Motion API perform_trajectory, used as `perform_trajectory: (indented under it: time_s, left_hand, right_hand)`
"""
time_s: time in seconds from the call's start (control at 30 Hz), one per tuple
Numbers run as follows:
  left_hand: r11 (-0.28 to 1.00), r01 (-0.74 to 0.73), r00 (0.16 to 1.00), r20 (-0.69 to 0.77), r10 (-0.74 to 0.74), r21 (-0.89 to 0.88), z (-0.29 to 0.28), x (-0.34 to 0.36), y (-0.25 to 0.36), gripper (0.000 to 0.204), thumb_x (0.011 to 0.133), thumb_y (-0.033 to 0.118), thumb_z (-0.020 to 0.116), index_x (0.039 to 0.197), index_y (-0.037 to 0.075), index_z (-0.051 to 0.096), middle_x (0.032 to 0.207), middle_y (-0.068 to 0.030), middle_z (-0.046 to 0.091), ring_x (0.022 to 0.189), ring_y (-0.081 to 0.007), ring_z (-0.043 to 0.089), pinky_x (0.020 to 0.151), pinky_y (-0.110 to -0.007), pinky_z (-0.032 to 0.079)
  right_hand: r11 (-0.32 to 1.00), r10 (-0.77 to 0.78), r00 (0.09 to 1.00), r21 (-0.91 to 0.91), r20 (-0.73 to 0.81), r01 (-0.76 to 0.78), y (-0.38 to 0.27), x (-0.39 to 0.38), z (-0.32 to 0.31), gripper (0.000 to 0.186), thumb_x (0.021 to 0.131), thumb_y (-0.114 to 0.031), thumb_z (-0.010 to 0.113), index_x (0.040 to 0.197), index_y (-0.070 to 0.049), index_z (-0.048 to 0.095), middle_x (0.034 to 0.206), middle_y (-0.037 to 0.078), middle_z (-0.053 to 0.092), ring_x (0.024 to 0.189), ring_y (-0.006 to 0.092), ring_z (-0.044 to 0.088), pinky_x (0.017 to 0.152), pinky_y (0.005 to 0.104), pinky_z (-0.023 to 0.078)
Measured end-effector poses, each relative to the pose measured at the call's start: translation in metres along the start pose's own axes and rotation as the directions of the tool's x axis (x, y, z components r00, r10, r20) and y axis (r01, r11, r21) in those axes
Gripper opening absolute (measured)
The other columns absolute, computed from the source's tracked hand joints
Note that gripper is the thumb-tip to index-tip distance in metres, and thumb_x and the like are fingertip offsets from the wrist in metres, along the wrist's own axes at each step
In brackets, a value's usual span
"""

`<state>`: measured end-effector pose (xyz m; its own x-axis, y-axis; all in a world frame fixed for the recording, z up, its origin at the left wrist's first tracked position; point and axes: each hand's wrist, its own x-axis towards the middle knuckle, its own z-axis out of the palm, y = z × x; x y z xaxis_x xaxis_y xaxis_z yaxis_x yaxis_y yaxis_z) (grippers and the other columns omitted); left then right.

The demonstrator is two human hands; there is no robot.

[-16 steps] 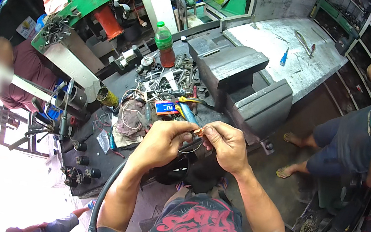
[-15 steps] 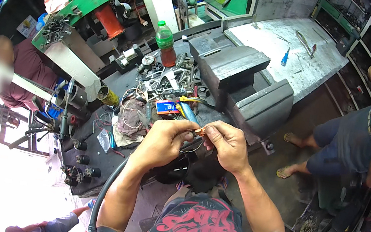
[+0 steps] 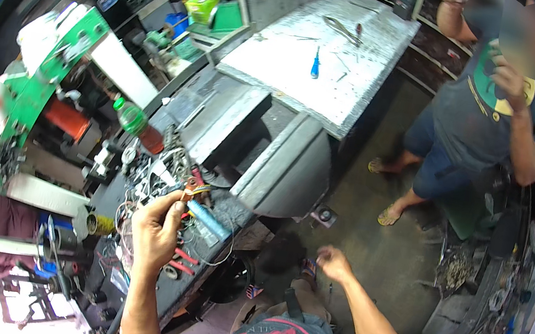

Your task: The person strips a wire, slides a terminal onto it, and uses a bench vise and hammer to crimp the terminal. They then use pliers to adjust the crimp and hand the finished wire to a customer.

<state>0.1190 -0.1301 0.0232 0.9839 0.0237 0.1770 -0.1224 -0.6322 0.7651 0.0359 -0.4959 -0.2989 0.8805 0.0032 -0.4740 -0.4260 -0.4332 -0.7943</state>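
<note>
My left hand is raised over the bench's near edge, fingers pinched on a small copper-coloured piece. Just beside it are a light-blue tool, a pair of red-handled pliers and a heap of metal tools. A black cable runs by my left forearm. My right hand is held low over the floor, right of the bench, its fingers loosely bent and apart with nothing visible in them.
Beyond are a heavy vise, a plastic bottle, a green machine frame and a pale worktop bearing a blue screwdriver. A co-worker stands at right; another person is at left.
The view has swung right. My right hand has let go of the small piece and moved down and right; my left still pinches it. The co-worker's arms appear higher.
</note>
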Motion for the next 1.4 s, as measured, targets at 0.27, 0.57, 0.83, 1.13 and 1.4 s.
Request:
perform_trajectory:
  time_s: [0.27, 0.57, 0.83, 1.13, 1.4]
  left_hand:
    - [0.995, 0.000, 1.000, -0.023, 0.003, 0.104, 0.035, 0.037, 0.004, 0.023, 0.103, 0.014, 0.067, 0.118, 0.000, 0.077, 0.080, -0.0017, 0.070, 0.070, -0.0075, 0.058, 0.066, -0.026, 0.048]
    - [0.997, -0.067, 0.996, -0.051, 0.068, 0.026, 0.044, 0.047, -0.019, 0.020, 0.099, 0.011, 0.070, 0.116, 0.001, 0.078, 0.090, -0.0145, 0.078, 0.077, -0.0173, 0.072, 0.074, -0.032, 0.056]
    - [0.969, 0.153, 0.988, 0.062, -0.144, -0.192, 0.032, 0.040, -0.024, 0.024, 0.102, 0.012, 0.069, 0.120, 0.000, 0.078, 0.087, -0.0007, 0.075, 0.074, -0.0056, 0.062, 0.069, -0.025, 0.051]
    - [0.930, 0.222, 0.971, 0.154, -0.183, -0.293, 0.030, 0.050, -0.039, 0.023, 0.106, 0.015, 0.060, 0.118, 0.000, 0.074, 0.081, 0.0005, 0.068, 0.069, -0.0062, 0.056, 0.064, -0.025, 0.047]
    - [0.925, 0.251, 0.953, 0.240, -0.184, -0.286, 0.033, 0.054, -0.035, 0.023, 0.109, 0.018, 0.056, 0.116, 0.001, 0.070, 0.078, 0.0008, 0.063, 0.067, -0.0073, 0.056, 0.063, -0.026, 0.046]
  right_hand:
    - [0.996, -0.013, 0.984, -0.085, -0.177, -0.002, 0.058, 0.120, 0.065, 0.024, 0.094, -0.010, 0.058, 0.114, -0.007, 0.072, 0.102, 0.019, 0.077, 0.105, 0.0324, 0.073, 0.090, 0.0427, 0.055]
    - [0.817, -0.262, 0.829, 0.571, 0.494, -0.082, -0.200, -0.118, -0.004, 0.062, 0.094, 0.003, 0.066, 0.153, -0.014, 0.057, 0.091, 0.011, 0.078, 0.071, 0.0166, 0.073, 0.064, 0.0317, 0.063]
    - [0.737, -0.587, 0.677, -0.638, -0.443, 0.223, -0.170, 0.077, -0.173, 0.038, 0.085, 0.006, 0.057, 0.115, -0.012, 0.072, 0.102, 0.015, 0.072, 0.096, 0.0385, 0.069, 0.085, 0.0428, 0.055]
    - [0.858, -0.029, 0.677, 0.366, 0.735, -0.361, -0.112, -0.039, 0.044, 0.057, 0.091, 0.002, 0.066, 0.146, -0.005, 0.055, 0.096, 0.016, 0.077, 0.077, 0.0228, 0.077, 0.065, 0.0342, 0.065]
    - [0.947, -0.319, 0.943, -0.065, -0.093, 0.314, -0.210, -0.004, -0.174, 0.061, 0.090, 0.006, 0.048, 0.146, -0.011, 0.064, 0.094, 0.009, 0.076, 0.072, 0.0144, 0.070, 0.065, 0.0324, 0.058]
